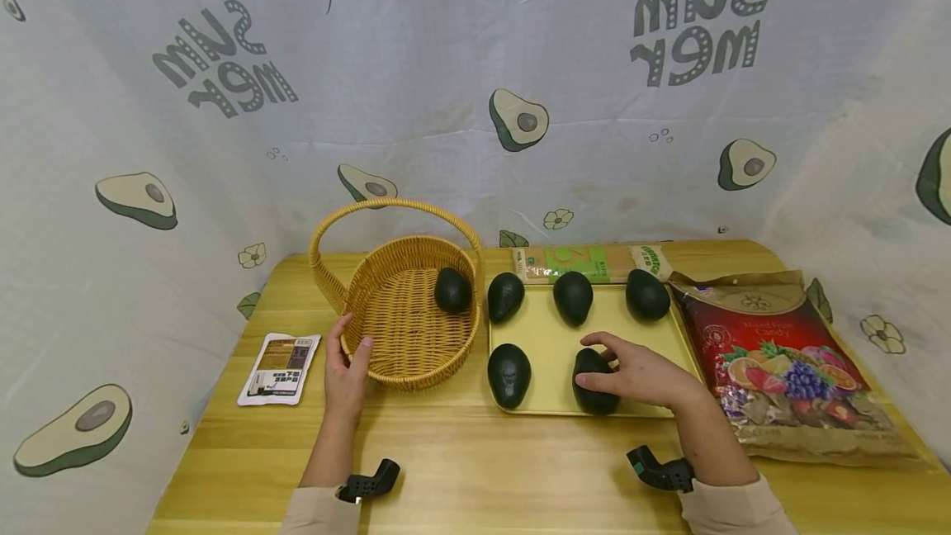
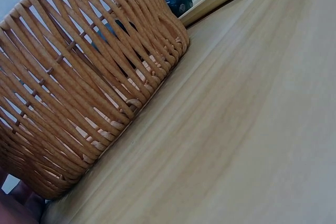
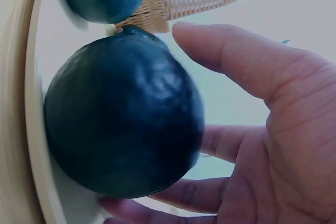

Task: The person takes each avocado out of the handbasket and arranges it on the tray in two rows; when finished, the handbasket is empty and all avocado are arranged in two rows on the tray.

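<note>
The wicker basket [image 1: 404,316] sits toward the tabletop's left side with one avocado [image 1: 452,290] in it, the left hand [image 1: 346,370] gripping its near rim. Beside it the yellow tray [image 1: 550,345] holds five avocados. The right hand [image 1: 642,374] curls round the avocado at the tray's near edge [image 1: 592,382].

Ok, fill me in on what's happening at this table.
A person sits at a wooden table. Their right hand curls around an avocado at the front of a yellow tray, where four more avocados lie. Their left hand holds the rim of a wicker basket, which has one avocado in it.
</note>
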Motion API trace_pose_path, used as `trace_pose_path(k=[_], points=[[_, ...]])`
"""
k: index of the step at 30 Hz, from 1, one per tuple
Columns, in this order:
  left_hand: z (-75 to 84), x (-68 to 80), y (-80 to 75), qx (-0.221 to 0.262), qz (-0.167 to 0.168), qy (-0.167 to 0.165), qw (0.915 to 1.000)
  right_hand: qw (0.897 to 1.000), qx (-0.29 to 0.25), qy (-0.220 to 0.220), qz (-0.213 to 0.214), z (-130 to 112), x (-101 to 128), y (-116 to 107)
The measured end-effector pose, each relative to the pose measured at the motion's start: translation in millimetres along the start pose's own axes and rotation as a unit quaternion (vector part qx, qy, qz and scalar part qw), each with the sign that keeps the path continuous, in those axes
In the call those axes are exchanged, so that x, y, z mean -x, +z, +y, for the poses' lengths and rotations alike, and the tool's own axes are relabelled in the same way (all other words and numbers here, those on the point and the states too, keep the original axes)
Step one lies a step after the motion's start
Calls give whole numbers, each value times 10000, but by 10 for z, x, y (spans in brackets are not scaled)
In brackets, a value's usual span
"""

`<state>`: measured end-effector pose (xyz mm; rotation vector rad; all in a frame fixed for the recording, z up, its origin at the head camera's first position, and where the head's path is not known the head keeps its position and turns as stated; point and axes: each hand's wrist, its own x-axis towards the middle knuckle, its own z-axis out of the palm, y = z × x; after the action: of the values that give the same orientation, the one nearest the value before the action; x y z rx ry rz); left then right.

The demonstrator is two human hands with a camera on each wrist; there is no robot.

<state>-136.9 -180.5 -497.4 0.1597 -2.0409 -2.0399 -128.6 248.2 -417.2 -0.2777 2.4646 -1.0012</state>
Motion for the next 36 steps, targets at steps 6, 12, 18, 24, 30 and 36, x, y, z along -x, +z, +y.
trace_pose_path(k=[6,12,18,24,30,36], points=[[-21,12,-7,97,9,53,9999,9985,146,-183,496,-92,60,-14],[-10,24,-4,114,36,56,9999,9852,242,-808,1489,-294,143,-6],[-7,5,3,88,63,103,9999,9690,60,-1401,2032,-569,183,144],[-22,-12,11,146,84,175,9997,9615,-40,-1811,2069,-862,109,369],[-15,-3,18,177,98,161,9997,9649,-427,-1916,1742,-1194,-59,604],[-7,-17,15,193,103,138,9997,9700,-396,-1804,1583,-1492,-336,745]])
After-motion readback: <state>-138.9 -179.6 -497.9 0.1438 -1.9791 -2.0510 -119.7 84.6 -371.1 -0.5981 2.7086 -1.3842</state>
